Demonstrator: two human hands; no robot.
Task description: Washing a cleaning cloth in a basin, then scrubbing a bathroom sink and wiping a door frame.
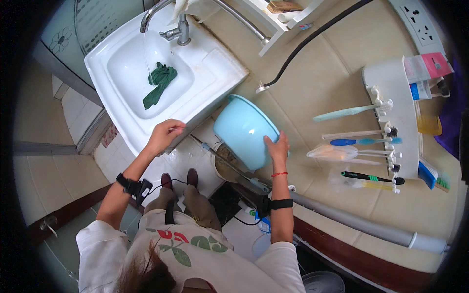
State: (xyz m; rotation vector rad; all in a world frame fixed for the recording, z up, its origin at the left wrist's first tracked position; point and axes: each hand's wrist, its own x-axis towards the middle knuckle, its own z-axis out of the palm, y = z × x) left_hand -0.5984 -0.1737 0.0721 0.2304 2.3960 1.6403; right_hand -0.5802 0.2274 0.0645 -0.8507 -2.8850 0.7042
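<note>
A light blue plastic basin (244, 129) is tilted on its side between the white sink (207, 105) and the tiled wall. My right hand (277, 146) holds it, the thumb on the outside and the fingers over the edge nearest the wall. My left hand (167, 135) hovers at the sink's front edge, fingers loosely bent and apart, with nothing seen in it. In the sink bowl lies a crumpled dark green cloth (160, 85). A thin stream of water runs onto it from the chrome faucet (182, 31).
Toothbrushes hang from a white wall rack (391, 97) at the right. A black hose (312, 44) runs along the wall. Below the basin are a round bucket-like container (225, 166) and a long-handled tool (222, 158). A grey pipe (356, 222) follows the wall's foot.
</note>
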